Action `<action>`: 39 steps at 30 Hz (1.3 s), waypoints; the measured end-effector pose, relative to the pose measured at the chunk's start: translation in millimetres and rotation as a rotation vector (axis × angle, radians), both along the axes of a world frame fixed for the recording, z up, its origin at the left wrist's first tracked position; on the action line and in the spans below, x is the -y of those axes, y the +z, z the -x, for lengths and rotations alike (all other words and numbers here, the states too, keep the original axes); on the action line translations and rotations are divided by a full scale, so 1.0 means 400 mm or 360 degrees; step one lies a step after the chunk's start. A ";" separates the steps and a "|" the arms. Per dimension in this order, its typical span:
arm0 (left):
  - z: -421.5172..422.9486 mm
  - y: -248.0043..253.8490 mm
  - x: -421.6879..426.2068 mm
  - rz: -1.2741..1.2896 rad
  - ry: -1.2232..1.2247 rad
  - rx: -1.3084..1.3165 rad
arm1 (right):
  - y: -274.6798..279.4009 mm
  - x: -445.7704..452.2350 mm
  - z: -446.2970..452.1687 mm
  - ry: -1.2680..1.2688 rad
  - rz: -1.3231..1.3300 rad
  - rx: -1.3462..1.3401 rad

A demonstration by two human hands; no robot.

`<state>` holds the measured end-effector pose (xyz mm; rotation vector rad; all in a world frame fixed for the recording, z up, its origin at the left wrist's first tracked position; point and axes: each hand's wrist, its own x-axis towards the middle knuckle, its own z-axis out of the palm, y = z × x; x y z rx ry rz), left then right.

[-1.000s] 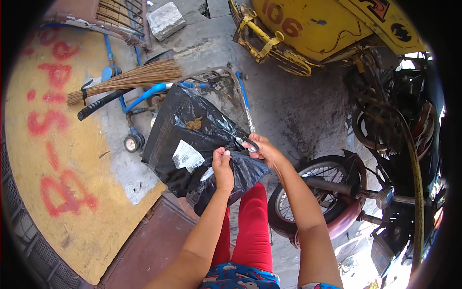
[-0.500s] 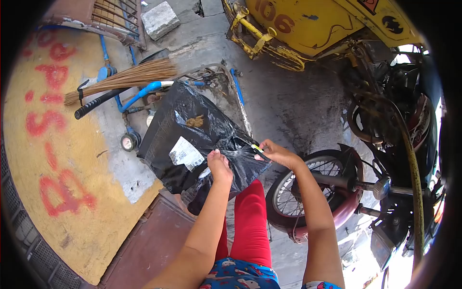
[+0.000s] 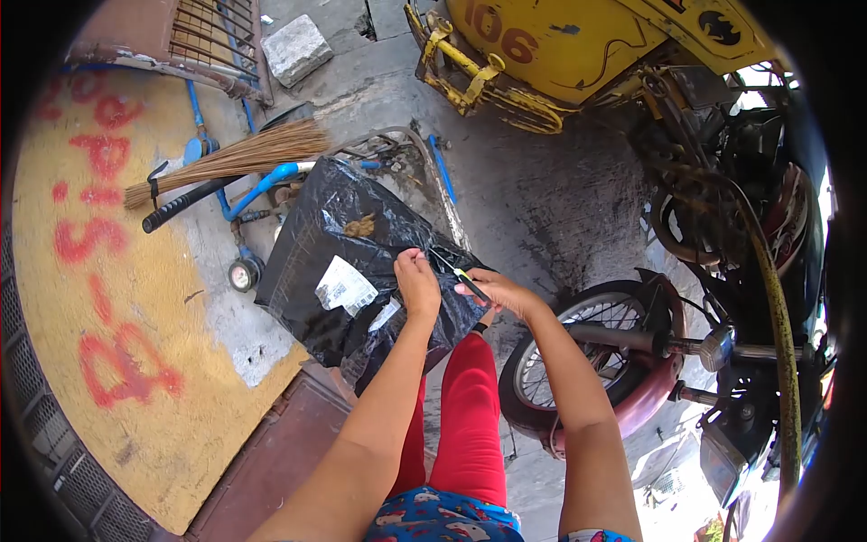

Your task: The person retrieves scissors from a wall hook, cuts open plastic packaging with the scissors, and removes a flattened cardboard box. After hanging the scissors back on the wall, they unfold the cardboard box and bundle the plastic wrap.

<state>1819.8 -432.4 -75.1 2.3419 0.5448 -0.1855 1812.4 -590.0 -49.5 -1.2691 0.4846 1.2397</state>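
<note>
Drawing nearer the right hand (image 3: pixel 502 294) gripping a bladed tool (image 3: pixel 475 287), the left hand (image 3: pixel 418 285) is pinching a black bag (image 3: pixel 375 253), seemingly part-cut but mostly remaining whole.

This is an outdoor spot where vehicles stand: concrete ground (image 3: pixel 564 194), a yellow wall (image 3: pixel 172 406) with red painted letters (image 3: pixel 90 238), blue pipes (image 3: pixel 269 179) and a round meter (image 3: pixel 244 275) on the left, a motorbike (image 3: pixel 664 346) (spoked wheel (image 3: pixel 522 388) showing) on the right, a yellow vehicle (image 3: pixel 569 50) farther off.

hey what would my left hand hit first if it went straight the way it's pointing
Probably the black plastic package just beyond your left hand, though depth is hard to judge.
</note>
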 end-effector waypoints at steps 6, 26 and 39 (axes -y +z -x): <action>-0.016 0.000 -0.011 -0.0149 -0.0370 -0.0189 | -0.027 -0.024 -0.024 -0.0041 -0.0036 -0.0034; 0.127 0.096 -0.015 0.0017 -0.0511 -0.0018 | -0.041 -0.108 -0.048 -0.0603 0.0016 0.0081; 0.076 0.103 -0.083 -0.0208 -0.1094 -0.0341 | 0.028 0.032 0.018 -0.0234 -0.0270 -0.0367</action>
